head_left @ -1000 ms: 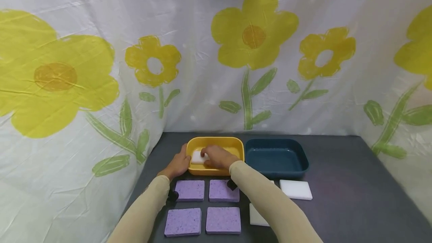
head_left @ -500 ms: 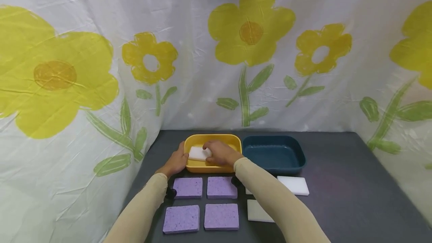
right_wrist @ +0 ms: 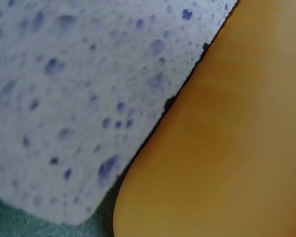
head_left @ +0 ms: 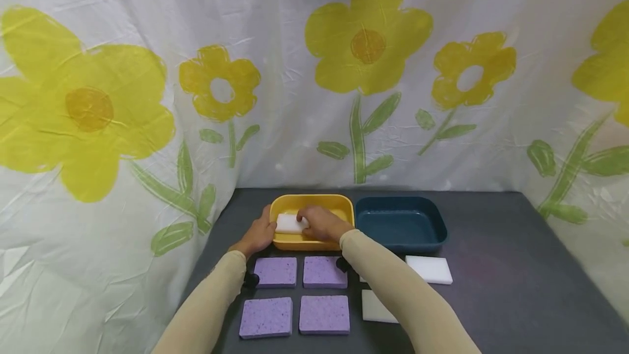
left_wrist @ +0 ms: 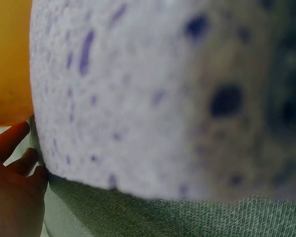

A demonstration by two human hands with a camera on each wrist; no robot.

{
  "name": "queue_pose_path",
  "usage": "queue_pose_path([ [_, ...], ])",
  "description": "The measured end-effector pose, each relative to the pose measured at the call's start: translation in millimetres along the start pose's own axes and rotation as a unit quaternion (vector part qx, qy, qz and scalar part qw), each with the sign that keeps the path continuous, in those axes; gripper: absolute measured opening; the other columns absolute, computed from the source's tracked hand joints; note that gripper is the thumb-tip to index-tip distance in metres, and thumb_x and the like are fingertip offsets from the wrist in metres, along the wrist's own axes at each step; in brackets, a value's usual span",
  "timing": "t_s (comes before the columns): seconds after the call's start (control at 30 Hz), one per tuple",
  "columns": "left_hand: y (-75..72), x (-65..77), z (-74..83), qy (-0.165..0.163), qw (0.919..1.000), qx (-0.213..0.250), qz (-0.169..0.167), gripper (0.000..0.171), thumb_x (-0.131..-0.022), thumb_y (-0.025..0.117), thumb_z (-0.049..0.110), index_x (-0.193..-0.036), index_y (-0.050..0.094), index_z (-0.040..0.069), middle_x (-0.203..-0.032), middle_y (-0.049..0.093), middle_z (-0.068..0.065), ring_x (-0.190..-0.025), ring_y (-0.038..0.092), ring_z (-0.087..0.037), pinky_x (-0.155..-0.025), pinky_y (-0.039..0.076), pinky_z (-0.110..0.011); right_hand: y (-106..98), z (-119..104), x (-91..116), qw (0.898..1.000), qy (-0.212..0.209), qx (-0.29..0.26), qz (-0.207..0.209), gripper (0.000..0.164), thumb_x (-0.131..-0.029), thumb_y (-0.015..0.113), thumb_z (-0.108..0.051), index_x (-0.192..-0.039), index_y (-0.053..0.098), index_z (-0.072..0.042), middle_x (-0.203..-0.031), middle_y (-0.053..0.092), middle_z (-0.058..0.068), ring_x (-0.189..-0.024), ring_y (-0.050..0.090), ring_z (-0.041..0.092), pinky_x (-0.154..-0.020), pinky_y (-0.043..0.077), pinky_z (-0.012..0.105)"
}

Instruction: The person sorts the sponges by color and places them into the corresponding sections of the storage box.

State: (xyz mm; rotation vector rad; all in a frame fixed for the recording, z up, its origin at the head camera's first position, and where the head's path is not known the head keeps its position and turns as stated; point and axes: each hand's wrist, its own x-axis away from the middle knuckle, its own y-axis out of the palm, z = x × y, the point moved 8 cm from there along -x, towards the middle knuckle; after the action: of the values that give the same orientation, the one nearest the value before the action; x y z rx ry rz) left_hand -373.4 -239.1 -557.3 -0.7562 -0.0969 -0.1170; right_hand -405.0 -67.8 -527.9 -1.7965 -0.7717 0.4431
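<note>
In the head view my right hand (head_left: 324,223) reaches into the yellow tray (head_left: 312,246) and pinches the right end of a white sponge block (head_left: 289,223) with curled fingers. The block lies in the left half of the tray, its right end partly covered by the fingers. My left hand (head_left: 259,232) rests against the tray's left outer wall with fairly straight fingers. Down in the left wrist view, the left fingers (left_wrist: 23,160) touch near the tray's wall. A speckled purple sponge (right_wrist: 79,98) fills much of the right wrist view beside the tray.
Right of the yellow tray stands a dark blue tray (head_left: 400,225) with nothing in it. Several purple sponges (head_left: 324,314) lie in two rows in front. White sponge blocks (head_left: 429,270) lie to their right, some partly covered by the right sleeve (head_left: 408,288). A flowered curtain hangs behind.
My right hand has shifted slightly to the right over the white sponge block, so more of the block shows. The left hand stays at the tray's side. The head view has tilted a little.
</note>
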Motion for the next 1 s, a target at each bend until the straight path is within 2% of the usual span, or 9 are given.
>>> queue_pose_path([
  [0.1,-0.1,-2.0,1.0,0.001,1.0000,0.003,-0.001,0.066,-0.113,0.039,0.018,-0.172,0.013,0.007,-0.165,0.046,-0.032,-0.151,0.049,-0.047,-0.127,0.033,-0.066,-5,-2,4,1.000,0.001,0.006,0.003,0.034,-0.103,0.078,-0.027,-0.135,0.070,-0.016,-0.131,0.072,0.002,-0.112,0.063,0.018,-0.113,0.053,0.037],
  [0.53,-0.3,-4.2,-0.2,0.001,0.9999,0.000,-0.010,0.066,-0.114,0.036,0.017,-0.173,0.009,0.005,-0.169,0.038,-0.035,-0.156,0.042,-0.049,-0.129,0.029,-0.067,-37,-6,36,0.997,-0.070,0.038,0.009,0.035,-0.103,0.075,-0.019,-0.135,0.070,-0.006,-0.136,0.072,0.011,-0.124,0.068,0.028,-0.116,0.052,0.043],
  [1.0,1.0,-7.3,-0.9,0.009,0.9999,0.006,-0.012,0.066,-0.113,0.037,0.017,-0.172,0.010,0.006,-0.166,0.041,-0.036,-0.152,0.047,-0.050,-0.127,0.032,-0.068,-55,-6,92,0.991,-0.103,0.084,0.006,0.036,-0.103,0.076,-0.022,-0.135,0.073,-0.006,-0.138,0.074,0.009,-0.129,0.067,0.026,-0.116,0.053,0.044],
])
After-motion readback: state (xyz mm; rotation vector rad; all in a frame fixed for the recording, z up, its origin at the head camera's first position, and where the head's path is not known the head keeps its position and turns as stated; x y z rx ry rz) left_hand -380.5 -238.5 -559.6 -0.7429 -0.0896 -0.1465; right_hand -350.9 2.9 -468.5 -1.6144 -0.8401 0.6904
